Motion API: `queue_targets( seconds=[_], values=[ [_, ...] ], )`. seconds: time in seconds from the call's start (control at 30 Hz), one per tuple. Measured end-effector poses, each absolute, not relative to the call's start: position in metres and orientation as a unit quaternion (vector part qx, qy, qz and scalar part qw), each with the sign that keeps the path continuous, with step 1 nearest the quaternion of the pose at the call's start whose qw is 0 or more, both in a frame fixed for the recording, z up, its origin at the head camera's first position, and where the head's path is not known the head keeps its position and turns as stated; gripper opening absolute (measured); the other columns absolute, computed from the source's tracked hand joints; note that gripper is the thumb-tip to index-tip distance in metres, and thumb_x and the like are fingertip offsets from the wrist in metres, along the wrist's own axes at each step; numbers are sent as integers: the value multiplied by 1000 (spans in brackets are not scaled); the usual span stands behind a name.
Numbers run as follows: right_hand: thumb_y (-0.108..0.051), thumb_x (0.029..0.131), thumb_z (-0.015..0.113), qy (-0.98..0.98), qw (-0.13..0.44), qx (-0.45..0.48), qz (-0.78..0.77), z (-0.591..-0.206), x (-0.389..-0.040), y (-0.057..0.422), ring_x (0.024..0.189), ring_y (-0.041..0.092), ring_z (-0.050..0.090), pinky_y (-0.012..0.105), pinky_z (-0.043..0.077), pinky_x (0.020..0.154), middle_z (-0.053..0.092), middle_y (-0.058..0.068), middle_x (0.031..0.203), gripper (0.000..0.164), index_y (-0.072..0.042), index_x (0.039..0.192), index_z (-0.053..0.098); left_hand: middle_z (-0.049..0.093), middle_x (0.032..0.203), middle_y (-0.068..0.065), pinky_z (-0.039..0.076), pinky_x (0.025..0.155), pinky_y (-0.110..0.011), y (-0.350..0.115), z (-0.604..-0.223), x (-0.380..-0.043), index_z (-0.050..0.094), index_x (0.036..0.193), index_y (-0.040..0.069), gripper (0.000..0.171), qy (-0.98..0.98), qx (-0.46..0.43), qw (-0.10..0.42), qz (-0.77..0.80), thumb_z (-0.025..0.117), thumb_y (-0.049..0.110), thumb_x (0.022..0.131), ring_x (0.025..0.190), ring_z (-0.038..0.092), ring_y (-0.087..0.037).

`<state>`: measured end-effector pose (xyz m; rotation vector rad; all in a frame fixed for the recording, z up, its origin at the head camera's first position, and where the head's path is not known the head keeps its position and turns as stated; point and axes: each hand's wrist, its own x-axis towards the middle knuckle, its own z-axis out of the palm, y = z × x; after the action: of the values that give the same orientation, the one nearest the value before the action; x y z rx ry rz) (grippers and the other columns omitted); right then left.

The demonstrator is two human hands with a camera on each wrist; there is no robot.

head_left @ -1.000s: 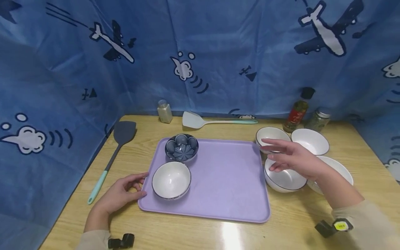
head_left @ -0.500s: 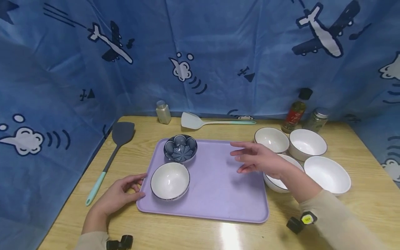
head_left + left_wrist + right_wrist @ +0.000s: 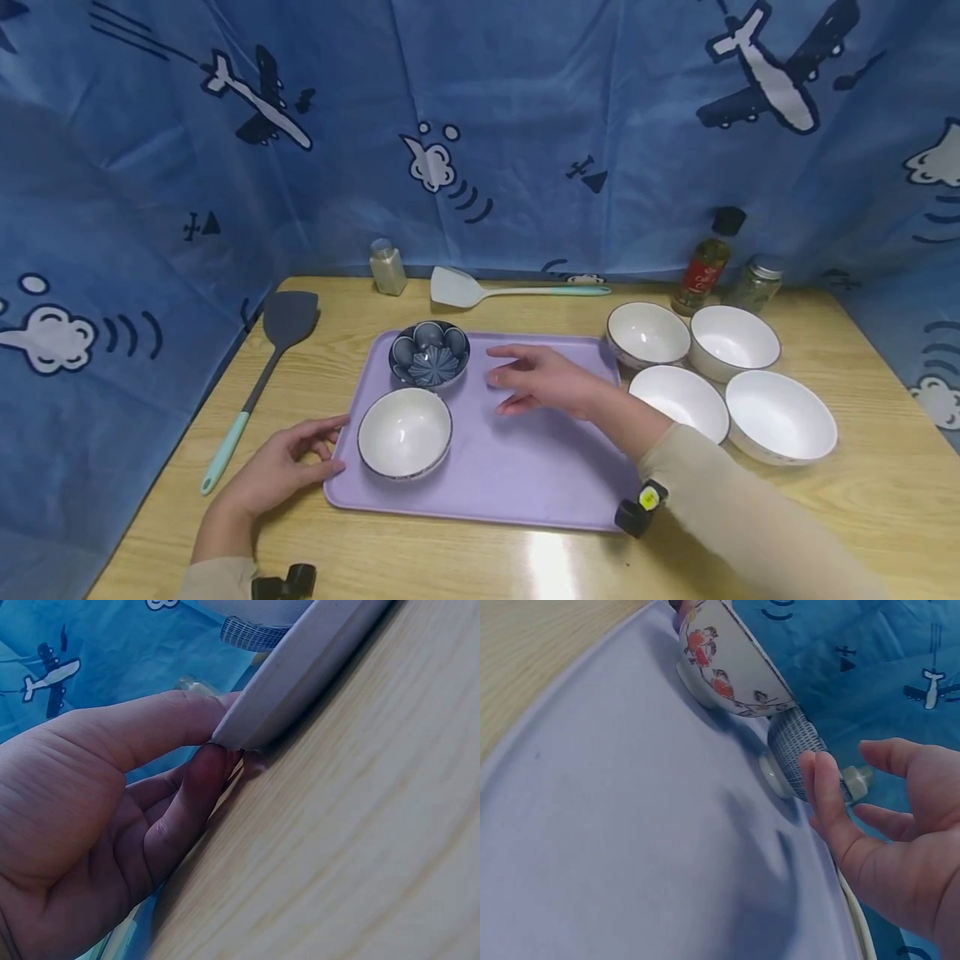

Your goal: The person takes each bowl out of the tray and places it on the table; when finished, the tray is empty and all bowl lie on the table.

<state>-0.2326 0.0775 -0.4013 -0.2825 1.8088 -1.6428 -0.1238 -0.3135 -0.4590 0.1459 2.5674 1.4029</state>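
Note:
My left hand (image 3: 281, 467) grips the left edge of a lilac tray (image 3: 525, 492); in the left wrist view the fingers (image 3: 206, 769) meet the tray's rim (image 3: 277, 682). On the tray's left side stand a white bowl with a dark rim (image 3: 405, 433) and, behind it, a dark blue patterned bowl (image 3: 431, 354). Above the middle of the tray hovers my right hand (image 3: 543, 383), fingers spread and holding nothing, a little right of the blue bowl. Painted red flowers show on the white bowl's outside (image 3: 724, 667) in the right wrist view.
Several white bowls (image 3: 780, 417) stand grouped right of the tray. Behind them are a red-labelled bottle (image 3: 701, 275) and a glass jar (image 3: 753, 287). A white spatula (image 3: 457, 289) and a shaker (image 3: 387, 268) lie along the back; a dark spatula (image 3: 288, 321) lies left.
My right hand has moved left from over the right-hand bowls to above the tray's middle, staying empty. My left hand keeps its place at the tray's edge.

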Motion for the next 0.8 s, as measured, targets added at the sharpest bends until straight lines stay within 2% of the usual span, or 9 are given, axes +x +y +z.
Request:
queue_targets(
  seconds=[0.2, 0.47, 0.8],
  values=[
    [-13, 97, 63, 684, 344, -71, -639, -410, -245, 54, 82, 24, 72, 39, 59, 82, 47, 23, 140, 62, -10, 153, 37, 63, 111, -9, 46, 84, -20, -312, -459, -124, 56, 142, 13, 64, 868, 50, 107, 481, 81, 25, 84, 91, 62, -13],
    [-13, 99, 60, 666, 350, -53, -657, -418, -255, 33, 84, 26, 71, 36, 59, 82, 45, 27, 148, 65, -8, 156, 30, 63, 109, -8, 45, 85, -20, -314, -458, -121, 56, 141, 13, 64, 873, 40, 111, 474, 81, 27, 84, 92, 61, -13],
    [-13, 103, 53, 621, 329, -23, -711, -429, -259, 17, 85, 32, 73, 38, 59, 82, 38, 28, 150, 63, -13, 158, 24, 63, 111, -10, 46, 84, -20, -315, -458, -124, 55, 141, 9, 63, 866, 66, 99, 486, 80, 24, 85, 92, 61, -11]
  ],
)
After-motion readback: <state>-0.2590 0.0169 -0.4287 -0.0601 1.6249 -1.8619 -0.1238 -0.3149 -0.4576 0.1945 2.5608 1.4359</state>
